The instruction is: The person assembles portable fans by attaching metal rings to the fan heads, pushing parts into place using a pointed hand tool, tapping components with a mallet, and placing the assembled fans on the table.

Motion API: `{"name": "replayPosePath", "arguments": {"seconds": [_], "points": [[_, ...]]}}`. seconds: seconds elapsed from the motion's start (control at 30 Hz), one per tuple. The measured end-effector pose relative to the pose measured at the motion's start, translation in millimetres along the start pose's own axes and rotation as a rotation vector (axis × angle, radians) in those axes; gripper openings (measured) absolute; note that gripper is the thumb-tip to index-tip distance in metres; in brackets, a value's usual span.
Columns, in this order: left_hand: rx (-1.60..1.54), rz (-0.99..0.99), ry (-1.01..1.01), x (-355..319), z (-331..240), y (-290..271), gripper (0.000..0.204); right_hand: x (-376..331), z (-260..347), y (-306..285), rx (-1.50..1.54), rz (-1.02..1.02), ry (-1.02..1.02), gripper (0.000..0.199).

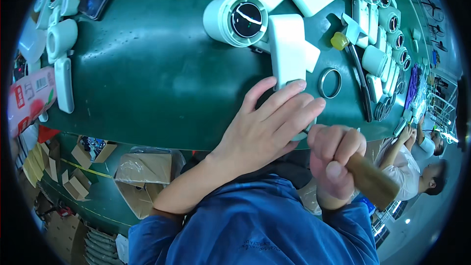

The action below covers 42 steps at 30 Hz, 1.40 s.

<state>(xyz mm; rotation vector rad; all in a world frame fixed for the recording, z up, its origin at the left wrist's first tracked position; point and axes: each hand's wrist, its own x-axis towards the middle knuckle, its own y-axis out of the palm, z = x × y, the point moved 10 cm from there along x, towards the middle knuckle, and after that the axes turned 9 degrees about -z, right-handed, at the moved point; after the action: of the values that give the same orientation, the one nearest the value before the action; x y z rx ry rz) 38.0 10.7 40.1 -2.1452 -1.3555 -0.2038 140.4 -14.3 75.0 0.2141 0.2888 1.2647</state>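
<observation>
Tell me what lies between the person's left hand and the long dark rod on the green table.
In the head view, a metal ring lies between the left hand and the dark rod.

Green-topped table (pixel 147 98) noted across the upper and middle frame, its front edge curving above a green floor (pixel 100 194) at lower left, where a yellow line (pixel 93 170) runs near open cardboard cartons (pixel 142 163). Dark fans (pixel 431 7) observed at upper right; below them, pale metal racking (pixel 444 102) and a bright white strip light (pixel 448 137) (mounting not discernible).
</observation>
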Motion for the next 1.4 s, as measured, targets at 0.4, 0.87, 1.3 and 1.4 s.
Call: {"name": "replayPosePath", "arguments": {"seconds": [0.4,0.87,1.3,1.4], "points": [[0.019,0.036,-0.068,2,7,3,0.094,8,25,13,0.030,0.253,-0.176,0.025],[0.202,-0.032,-0.098,-1,3,11,0.050,3,15,13,-0.080,0.174,-0.177,0.034],[0.223,-0.098,-0.082,0,2,11,0.038,-2,16,12,-0.116,0.263,-0.146,0.023],[0.219,-0.105,-0.096,-1,3,11,0.037,0,7,13,-0.158,0.161,-0.143,0.033]]}}
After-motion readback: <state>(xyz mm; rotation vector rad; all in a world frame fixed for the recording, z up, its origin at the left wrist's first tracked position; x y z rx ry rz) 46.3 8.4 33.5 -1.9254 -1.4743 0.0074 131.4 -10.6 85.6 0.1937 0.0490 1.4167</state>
